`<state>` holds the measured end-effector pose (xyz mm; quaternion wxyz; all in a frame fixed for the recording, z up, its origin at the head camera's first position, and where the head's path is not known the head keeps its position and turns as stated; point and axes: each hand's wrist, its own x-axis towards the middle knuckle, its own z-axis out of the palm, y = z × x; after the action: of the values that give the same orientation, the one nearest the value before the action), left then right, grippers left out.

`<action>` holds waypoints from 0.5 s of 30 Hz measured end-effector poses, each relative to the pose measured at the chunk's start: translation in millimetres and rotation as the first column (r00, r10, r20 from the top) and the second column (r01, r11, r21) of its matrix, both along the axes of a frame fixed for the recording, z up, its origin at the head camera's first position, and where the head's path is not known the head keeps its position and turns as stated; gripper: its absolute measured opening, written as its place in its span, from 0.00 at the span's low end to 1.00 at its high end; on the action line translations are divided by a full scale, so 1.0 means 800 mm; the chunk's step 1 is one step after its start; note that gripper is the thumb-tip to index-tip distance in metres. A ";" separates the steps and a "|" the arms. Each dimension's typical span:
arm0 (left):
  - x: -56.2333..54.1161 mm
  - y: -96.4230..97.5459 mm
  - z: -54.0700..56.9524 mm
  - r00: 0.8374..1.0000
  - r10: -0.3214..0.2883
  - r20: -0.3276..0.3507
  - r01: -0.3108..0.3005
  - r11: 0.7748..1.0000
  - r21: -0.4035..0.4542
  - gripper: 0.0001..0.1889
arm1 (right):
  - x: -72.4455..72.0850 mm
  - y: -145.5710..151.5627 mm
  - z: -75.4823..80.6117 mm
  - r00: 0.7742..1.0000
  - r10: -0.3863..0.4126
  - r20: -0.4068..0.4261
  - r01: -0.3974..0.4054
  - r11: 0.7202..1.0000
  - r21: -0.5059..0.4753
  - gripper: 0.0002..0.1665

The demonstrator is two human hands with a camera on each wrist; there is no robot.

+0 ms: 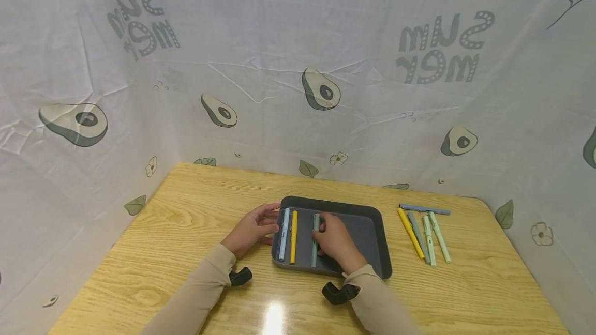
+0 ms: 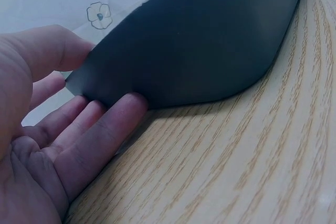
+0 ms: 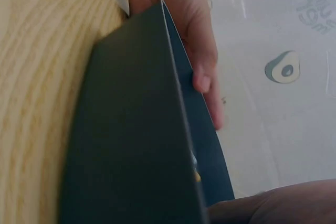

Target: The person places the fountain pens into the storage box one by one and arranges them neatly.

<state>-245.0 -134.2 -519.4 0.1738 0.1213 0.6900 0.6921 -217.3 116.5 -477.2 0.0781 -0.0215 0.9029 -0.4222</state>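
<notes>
My right hand (image 1: 336, 239) pinches a grey-green capped pen (image 1: 314, 255) upright in line with the others, low over the dark grey tray (image 1: 344, 208). To its left in the tray lie a light blue pen (image 1: 284, 234) and a yellow pen (image 1: 293, 237), side by side. My left hand (image 1: 251, 229) rests at the tray's left wall, fingers loosely extended. In the left wrist view its fingertips (image 2: 134, 100) touch the outer wall and the thumb is at the rim. The right wrist view shows mostly the tray's outer wall (image 3: 126, 114), which hides the pens.
Right of the tray, a loose group of pens lies on the wooden table (image 1: 209, 190): a blue pen (image 1: 425, 209) crosswise at the back, a yellow pen (image 1: 411, 233), a grey-blue pen (image 1: 419, 238) and two pale green pens. A printed white curtain (image 1: 279, 66) surrounds the table's back and sides.
</notes>
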 end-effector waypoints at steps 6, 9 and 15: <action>0.000 0.000 0.001 1.000 -0.002 0.004 0.002 1.000 0.002 0.33 | 0.000 -0.014 -0.003 1.000 -0.002 -0.014 0.002 1.000 -0.012 0.34; 0.000 0.000 0.001 1.000 -0.002 0.002 0.002 1.000 0.005 0.33 | -0.002 -0.021 -0.003 1.000 -0.001 -0.015 0.001 1.000 -0.008 0.33; 0.001 -0.001 0.001 1.000 0.000 0.004 0.000 1.000 0.005 0.33 | -0.004 -0.031 -0.003 1.000 0.007 -0.021 -0.008 1.000 -0.026 0.33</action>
<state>-244.4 -134.6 -518.6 0.1750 0.1205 0.6878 0.6941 -220.2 91.5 -479.8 0.0700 -0.0302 0.8979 -0.4336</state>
